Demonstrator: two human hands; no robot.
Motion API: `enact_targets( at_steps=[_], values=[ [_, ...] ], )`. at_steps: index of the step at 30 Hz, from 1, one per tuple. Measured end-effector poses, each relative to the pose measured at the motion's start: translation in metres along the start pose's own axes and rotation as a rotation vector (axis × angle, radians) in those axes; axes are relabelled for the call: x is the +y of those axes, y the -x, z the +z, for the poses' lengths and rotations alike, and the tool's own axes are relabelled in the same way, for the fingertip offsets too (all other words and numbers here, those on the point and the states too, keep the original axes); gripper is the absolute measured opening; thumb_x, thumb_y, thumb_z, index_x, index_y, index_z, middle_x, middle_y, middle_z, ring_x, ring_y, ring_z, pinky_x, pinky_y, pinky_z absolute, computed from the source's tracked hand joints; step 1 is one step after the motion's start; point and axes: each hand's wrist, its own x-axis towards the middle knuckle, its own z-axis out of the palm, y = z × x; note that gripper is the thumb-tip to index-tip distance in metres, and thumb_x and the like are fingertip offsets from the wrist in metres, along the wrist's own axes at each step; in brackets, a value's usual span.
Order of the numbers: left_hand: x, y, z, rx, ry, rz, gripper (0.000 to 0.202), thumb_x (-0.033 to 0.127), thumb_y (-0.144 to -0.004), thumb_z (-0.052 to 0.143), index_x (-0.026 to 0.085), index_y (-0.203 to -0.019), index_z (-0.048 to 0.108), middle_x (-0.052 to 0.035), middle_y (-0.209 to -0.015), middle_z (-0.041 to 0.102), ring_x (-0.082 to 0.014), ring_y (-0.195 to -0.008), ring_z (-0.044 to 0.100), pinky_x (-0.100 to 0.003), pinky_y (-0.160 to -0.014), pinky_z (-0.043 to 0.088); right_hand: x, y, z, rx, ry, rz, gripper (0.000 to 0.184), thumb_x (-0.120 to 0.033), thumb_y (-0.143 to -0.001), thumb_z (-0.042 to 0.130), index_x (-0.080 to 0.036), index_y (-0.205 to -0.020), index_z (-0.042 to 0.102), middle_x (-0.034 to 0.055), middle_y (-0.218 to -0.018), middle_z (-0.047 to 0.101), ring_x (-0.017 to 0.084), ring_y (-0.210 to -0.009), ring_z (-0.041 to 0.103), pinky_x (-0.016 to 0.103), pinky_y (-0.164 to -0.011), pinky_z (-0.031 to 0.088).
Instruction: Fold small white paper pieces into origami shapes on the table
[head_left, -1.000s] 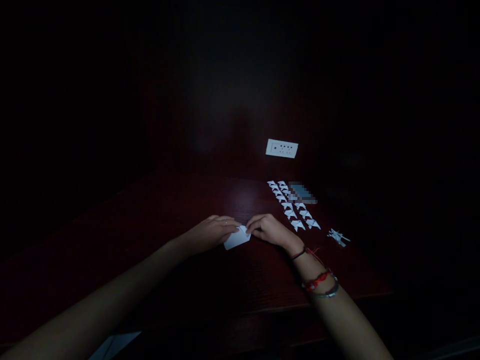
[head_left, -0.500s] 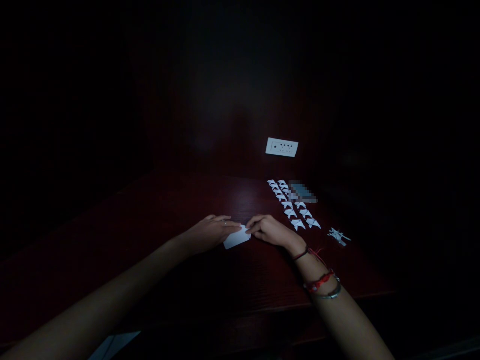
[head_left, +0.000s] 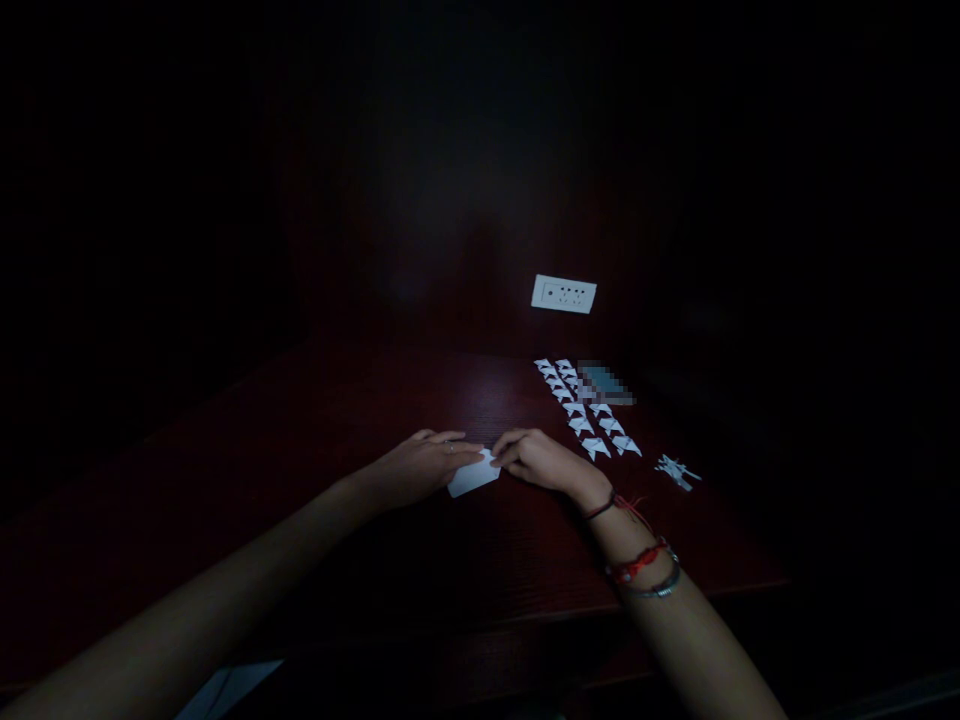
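Note:
A small piece of white paper lies on the dark red table between my hands, its far edge partly hidden by fingers. My left hand, with a ring on one finger, holds the paper at its upper left, fingers reaching along the far edge. At the paper's upper right corner, my right hand has its fingers curled and pinched on it. Folded white paper pieces stand in two rows beyond my right hand. Thin white paper scraps sit in a small heap to its right.
A blurred, pixelated bluish flat object is beside the folded rows. A white power socket is on the wall behind. Below the front edge of the table, a pale sheet shows at lower left. Surroundings are very dark.
Almost nothing differs. Both hands stay on the paper in the same place, with only a very slight shift of the right wrist and the view.

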Motion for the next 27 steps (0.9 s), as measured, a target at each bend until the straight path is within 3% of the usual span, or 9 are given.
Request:
enact_targets(
  at_steps=[8, 13, 19, 27],
  values=[
    [0.003, 0.001, -0.006, -0.053, -0.032, 0.003, 0.052, 0.014, -0.077, 0.041, 0.035, -0.122, 0.027, 0.0044, -0.125, 0.038, -0.0217, -0.112, 0.033, -0.032, -0.082, 0.027, -0.001, 0.002, -0.003, 0.018, -0.075, 0.048, 0.03, -0.004, -0.071, 0.043, -0.017, -0.091, 0.062, 0.0027, -0.092, 0.059, 0.01, -0.084, 0.053, 0.021, -0.078, 0.039],
    [0.003, -0.002, -0.004, -0.038, -0.025, -0.011, 0.044, 0.018, -0.08, 0.039, 0.036, -0.119, 0.033, 0.0044, -0.123, 0.041, -0.021, -0.111, 0.035, -0.032, -0.081, 0.026, 0.0, -0.002, 0.001, 0.096, -0.034, 0.108, 0.029, -0.008, -0.074, 0.044, -0.017, -0.096, 0.059, 0.0041, -0.089, 0.057, 0.011, -0.082, 0.052, 0.022, -0.076, 0.039],
    [0.009, -0.003, -0.01, -0.018, -0.037, -0.026, 0.041, 0.019, -0.081, 0.038, 0.036, -0.118, 0.035, 0.0053, -0.12, 0.044, -0.0198, -0.107, 0.037, -0.03, -0.081, 0.025, -0.004, -0.006, 0.001, 0.027, 0.076, 0.133, 0.023, -0.016, -0.077, 0.045, -0.02, -0.093, 0.06, 0.0037, -0.085, 0.055, 0.011, -0.079, 0.05, 0.022, -0.073, 0.038],
    [0.012, -0.003, -0.015, -0.082, -0.083, -0.057, 0.045, 0.017, -0.08, 0.038, 0.037, -0.119, 0.031, 0.0067, -0.123, 0.04, -0.0199, -0.1, 0.038, -0.03, -0.076, 0.027, -0.017, -0.003, -0.015, -0.109, 0.252, 0.247, 0.021, -0.019, -0.077, 0.042, -0.019, -0.088, 0.061, 0.0049, -0.089, 0.056, 0.014, -0.086, 0.05, 0.023, -0.074, 0.035]
  ],
)
